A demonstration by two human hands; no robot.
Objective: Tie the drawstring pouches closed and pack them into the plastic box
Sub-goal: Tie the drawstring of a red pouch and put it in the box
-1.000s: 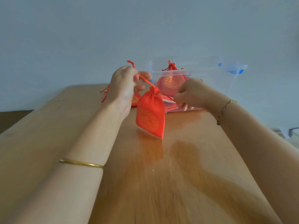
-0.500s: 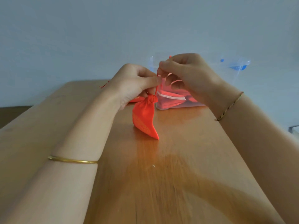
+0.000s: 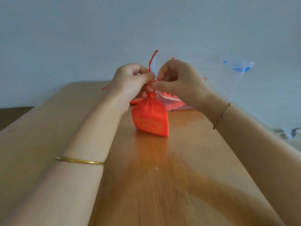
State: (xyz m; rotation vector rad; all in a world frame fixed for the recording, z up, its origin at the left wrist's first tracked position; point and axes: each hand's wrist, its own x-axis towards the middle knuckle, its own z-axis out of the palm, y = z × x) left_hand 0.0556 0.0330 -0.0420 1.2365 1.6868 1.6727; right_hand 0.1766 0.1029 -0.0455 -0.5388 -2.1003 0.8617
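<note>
A red drawstring pouch point(image 3: 150, 117) with a gold round pattern hangs just above the wooden table point(image 3: 162, 176), its neck gathered tight. My left hand point(image 3: 132, 82) and my right hand point(image 3: 177, 82) meet right above it, each pinching the red drawstring point(image 3: 152, 61), one end of which sticks up between them. Behind my right hand stands the clear plastic box point(image 3: 211, 74) with red pouches inside, mostly hidden by the hand. Another red pouch point(image 3: 136, 100) lies flat on the table behind my left hand.
The box has a blue latch point(image 3: 241, 68) at its far right. A loose red string end point(image 3: 105, 87) shows at the table's back left. The table's right edge runs close beside my right forearm. A pale wall stands behind everything.
The pouch has turned its patterned face toward me and hangs a little lower. My hands have come together over its neck, and a drawstring end now points up.
</note>
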